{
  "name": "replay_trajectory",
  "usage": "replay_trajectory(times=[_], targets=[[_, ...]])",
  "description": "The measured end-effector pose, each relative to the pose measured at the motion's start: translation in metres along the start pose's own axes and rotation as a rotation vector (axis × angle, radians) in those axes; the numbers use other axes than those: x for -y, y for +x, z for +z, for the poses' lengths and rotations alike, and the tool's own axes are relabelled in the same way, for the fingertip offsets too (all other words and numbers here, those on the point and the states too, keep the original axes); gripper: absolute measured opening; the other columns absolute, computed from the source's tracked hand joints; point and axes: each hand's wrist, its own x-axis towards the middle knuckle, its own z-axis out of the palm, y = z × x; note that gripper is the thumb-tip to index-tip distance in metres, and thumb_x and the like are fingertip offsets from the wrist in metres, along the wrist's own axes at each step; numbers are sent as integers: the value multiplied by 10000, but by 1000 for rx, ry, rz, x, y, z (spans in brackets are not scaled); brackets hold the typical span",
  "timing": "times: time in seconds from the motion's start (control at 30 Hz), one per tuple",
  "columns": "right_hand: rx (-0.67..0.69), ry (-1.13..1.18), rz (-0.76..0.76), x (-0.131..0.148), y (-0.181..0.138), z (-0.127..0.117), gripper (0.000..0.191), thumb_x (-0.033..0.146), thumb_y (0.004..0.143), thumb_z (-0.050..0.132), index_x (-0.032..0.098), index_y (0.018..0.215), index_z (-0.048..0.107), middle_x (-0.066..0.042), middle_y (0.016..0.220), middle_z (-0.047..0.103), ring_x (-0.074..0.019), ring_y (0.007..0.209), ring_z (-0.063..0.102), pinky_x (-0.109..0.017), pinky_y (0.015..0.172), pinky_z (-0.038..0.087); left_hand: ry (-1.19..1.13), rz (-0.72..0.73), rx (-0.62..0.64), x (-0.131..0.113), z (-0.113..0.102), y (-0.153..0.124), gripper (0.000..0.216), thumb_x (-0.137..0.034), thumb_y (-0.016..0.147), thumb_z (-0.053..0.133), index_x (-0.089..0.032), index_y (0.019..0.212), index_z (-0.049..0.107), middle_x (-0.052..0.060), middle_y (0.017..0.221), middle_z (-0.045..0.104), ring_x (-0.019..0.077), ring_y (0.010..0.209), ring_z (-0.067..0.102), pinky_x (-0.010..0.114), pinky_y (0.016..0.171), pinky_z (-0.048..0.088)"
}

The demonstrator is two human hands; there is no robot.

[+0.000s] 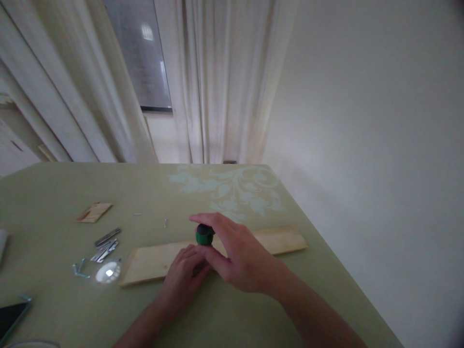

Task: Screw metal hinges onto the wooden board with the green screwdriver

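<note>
A long, pale wooden board lies across the table in front of me. Over its middle stands a screwdriver, its green handle with a black end pointing up at me; its shaft is hidden. The thumb and fingers of my right hand curl around that handle. Low against the board, just beneath the handle, my left hand has its fingers bent and drawn together. What they pinch, if anything, is hidden.
Left of the board lie metal hinges, several screws and a shiny round reflection. Two single screws lie farther back, near a small wooden piece. A dark-screened device sits at the lower left. A wall borders the table's right edge.
</note>
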Motion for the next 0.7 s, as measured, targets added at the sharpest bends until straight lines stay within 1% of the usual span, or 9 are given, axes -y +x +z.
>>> replay_trajectory(times=[0.07,0.13,0.2,0.27,0.33,0.37,0.43,0.53,0.7], targets=[[-33,-3,-6,-2,1,0,487,158,974,613,258,1444,538,-64,1281,653,-189,1174,618,-341,1035,503,-11,0,-13,0,0,1,184,-203,932,574,-224,880,749,61,927,779,240,891,707,355,791,575],[-115,-55,24,-5,2,3,405,264,972,671,256,1373,616,-69,1222,651,-193,1087,640,-339,968,532,-4,-31,-49,-2,2,0,182,-214,934,580,-224,877,753,67,936,781,246,903,706,371,814,580],[-168,-84,40,-7,3,5,392,345,977,689,271,1359,638,-63,1178,657,-187,1032,652,-336,931,543,-1,-57,-71,-5,3,-1,167,-235,930,597,-228,886,759,69,942,781,253,914,707,382,831,584],[-111,-35,5,-5,2,3,431,308,1005,653,285,1428,572,-53,1202,682,-175,1051,664,-334,960,537,-2,-72,-85,-8,3,-1,157,-250,917,609,-233,866,756,66,921,778,258,898,707,383,820,588],[1,46,-44,-1,2,-1,519,224,1006,627,281,1497,470,-53,1288,687,-174,1135,659,-348,1029,515,2,-110,-85,-11,1,0,164,-254,909,600,-232,823,738,61,883,772,256,858,707,370,783,588],[43,66,-64,1,2,-4,533,181,996,610,272,1497,452,-57,1325,677,-179,1180,647,-359,1060,502,6,-129,-84,-12,0,1,180,-258,911,585,-231,804,727,60,865,769,254,835,706,363,759,586],[58,34,-89,3,2,-6,503,126,964,574,247,1445,491,-74,1349,655,-197,1238,613,-383,1092,485,9,-142,-78,-14,-2,2,203,-269,916,559,-227,795,717,63,858,768,249,809,702,352,723,578],[-24,-74,-126,1,3,-4,448,133,938,569,211,1379,556,-104,1304,639,-217,1208,602,-391,1063,508,-10,-126,-102,-15,-2,3,172,-268,904,578,-222,834,729,71,899,777,252,839,708,352,745,577],[-247,-38,-183,-4,0,-1,537,153,978,592,263,1484,447,-82,1271,673,-200,1162,640,-394,1037,539,-136,-132,-108,-14,-7,1,175,-322,940,617,-233,870,750,52,887,772,238,831,713,327,738,572]])
